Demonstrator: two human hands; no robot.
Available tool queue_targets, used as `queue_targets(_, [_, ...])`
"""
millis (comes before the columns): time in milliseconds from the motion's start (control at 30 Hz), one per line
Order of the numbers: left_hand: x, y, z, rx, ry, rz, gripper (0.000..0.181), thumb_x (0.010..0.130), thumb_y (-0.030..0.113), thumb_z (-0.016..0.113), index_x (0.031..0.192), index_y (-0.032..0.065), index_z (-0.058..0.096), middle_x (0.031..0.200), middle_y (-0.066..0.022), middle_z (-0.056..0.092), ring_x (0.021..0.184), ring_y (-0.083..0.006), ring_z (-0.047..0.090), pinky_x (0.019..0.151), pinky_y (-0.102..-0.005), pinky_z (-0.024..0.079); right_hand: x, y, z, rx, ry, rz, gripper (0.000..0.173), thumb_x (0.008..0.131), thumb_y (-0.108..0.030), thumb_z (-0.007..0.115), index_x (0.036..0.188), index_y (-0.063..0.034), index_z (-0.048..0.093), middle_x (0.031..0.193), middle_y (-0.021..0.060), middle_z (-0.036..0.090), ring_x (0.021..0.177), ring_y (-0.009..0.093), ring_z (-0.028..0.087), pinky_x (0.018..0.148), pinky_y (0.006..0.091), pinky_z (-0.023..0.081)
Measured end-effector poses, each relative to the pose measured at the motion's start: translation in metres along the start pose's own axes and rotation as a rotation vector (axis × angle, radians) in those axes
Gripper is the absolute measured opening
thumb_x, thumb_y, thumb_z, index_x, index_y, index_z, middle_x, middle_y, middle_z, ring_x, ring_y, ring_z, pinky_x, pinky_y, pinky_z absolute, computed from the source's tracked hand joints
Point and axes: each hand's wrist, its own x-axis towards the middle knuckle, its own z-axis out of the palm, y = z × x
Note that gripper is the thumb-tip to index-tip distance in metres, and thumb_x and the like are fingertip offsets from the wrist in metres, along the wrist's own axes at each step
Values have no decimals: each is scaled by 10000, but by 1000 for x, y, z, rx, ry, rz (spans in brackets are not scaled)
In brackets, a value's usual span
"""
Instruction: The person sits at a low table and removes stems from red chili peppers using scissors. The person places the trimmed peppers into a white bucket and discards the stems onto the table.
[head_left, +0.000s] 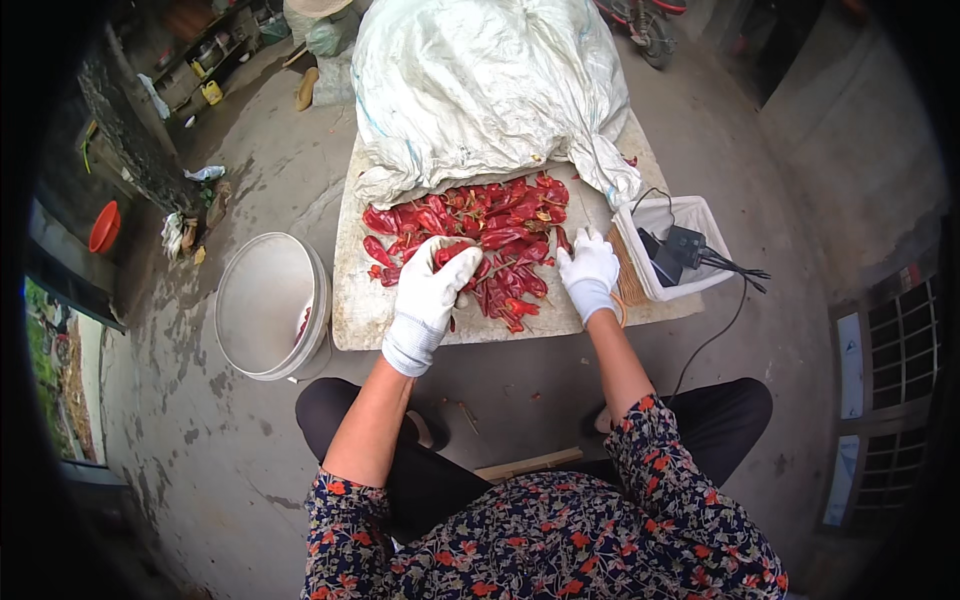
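My left hand (439, 281), in a white knit glove with a coated palm, holds a red dried chili pepper (452, 253) between thumb and fingers. It is raised over the near left part of a pile of red dried chili peppers (510, 214) on a pale, worn tabletop (375, 319). My right hand (590, 264), gloved alike, is at the pile's right side. A dark red pepper (562, 238) touches or lies just beside its thumb; whether it is gripped is unclear. By the right wrist shows part of an orange-brown loop (622, 309).
A large white woven sack (487, 82) covers the table's far part. On the right, a white-lined basket (709, 225) holds a black adapter (684, 246) with cables, one hanging to the floor. A white bucket (262, 300) with some red inside stands left. A motorbike wheel (657, 46) shows behind.
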Motion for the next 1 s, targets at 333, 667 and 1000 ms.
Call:
queue_targets(333, [2,0,7,501,-96,466,462,902,75,696,1355,14,635,1205,-123,719,1051,-201,701,951,-324,558,-18,-1,-30,959,-192,229,288,968,-219,731,1107,33,723,1051,129,732,906,173,671,831,320,537])
queue_targets(667, [-6,-13,17,547,-397,504,590,917,186,769,1456,51,571,1360,-187,647,1275,-347,625,1113,-384,477,-78,-35,-128,1222,-361,-298,296,1027,-277,653,1051,14,701,987,79,712,914,130,672,820,300,532])
queue_targets(1000, [-17,-14,14,692,-510,165,398,962,317,737,1240,38,678,925,-160,744,817,-265,746,755,-383,579,-89,-48,-137,560,-108,-567,316,936,-339,731,863,-34,690,854,131,681,811,351,665,738,488,521])
